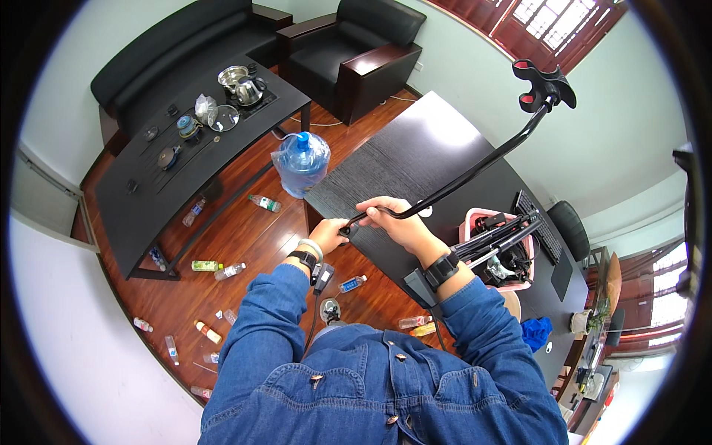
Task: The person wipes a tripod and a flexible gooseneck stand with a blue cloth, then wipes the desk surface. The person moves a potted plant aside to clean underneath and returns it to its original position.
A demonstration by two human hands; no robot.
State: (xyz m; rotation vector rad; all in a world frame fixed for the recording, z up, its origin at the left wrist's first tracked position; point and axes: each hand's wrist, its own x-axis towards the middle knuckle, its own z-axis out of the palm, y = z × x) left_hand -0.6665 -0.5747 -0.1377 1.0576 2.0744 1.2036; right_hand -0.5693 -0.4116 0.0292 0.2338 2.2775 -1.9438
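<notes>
My left hand (329,236) grips the lower end of a black gooseneck phone holder (473,167) near the corner of the black desk (345,189). Farther up the same bent arm, my right hand (395,222) closes its fingers around it. The arm rises to the upper right and ends in a black clamp head (542,89) with red pads, raised above the desk. A pink plastic basket (470,222) on the desk, right of my right hand, holds cables and a folded black tripod (500,239).
A large blue water jug (302,161) stands on the floor by the desk. Plastic bottles (265,203) lie scattered on the wooden floor. A black tea table (119,206) bears a steel kettle (247,90) and tea ware. A keyboard (537,225) lies beyond the basket.
</notes>
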